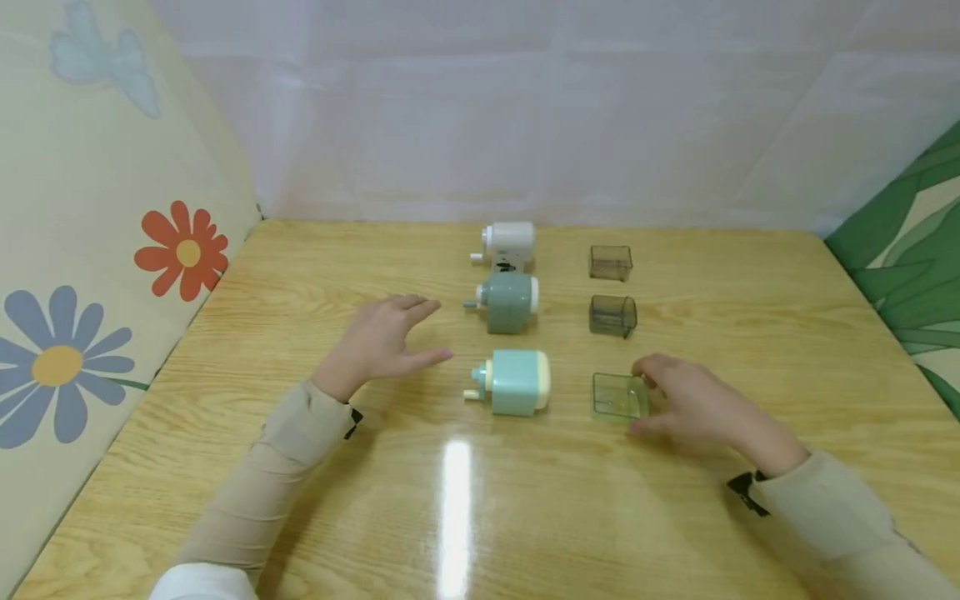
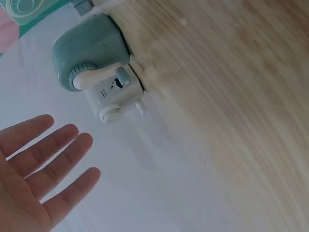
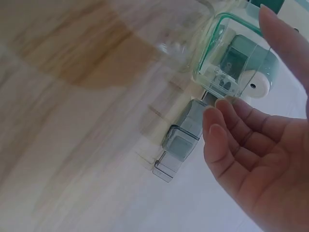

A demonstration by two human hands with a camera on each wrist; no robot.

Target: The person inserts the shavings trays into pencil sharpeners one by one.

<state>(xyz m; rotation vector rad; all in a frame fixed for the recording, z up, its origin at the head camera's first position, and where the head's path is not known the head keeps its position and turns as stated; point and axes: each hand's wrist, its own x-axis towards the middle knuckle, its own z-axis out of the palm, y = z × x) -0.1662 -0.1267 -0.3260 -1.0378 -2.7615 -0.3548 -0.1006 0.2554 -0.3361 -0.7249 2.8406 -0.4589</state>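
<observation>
My right hand (image 1: 693,404) holds a clear green pencil sharpener drawer (image 1: 619,396) at its right end, thumb on the near side and fingers on the far side. In the right wrist view the drawer (image 3: 222,53) lies between the thumb and the curled fingers. My left hand (image 1: 382,342) hovers left of the sharpeners with its fingers spread and nothing in them. Nearest to it are a grey-green crank pencil sharpener (image 1: 510,302) and a light teal one (image 1: 517,382) with a cream end. A white sharpener (image 1: 512,243) stands behind them.
Two dark see-through drawers (image 1: 611,262) (image 1: 612,316) lie right of the sharpeners, behind the green one. The wooden table (image 1: 337,500) meets a white cloth backdrop (image 1: 412,125). Flower-patterned panel (image 1: 105,250) and leaf-patterned panel (image 1: 915,258) stand at the sides.
</observation>
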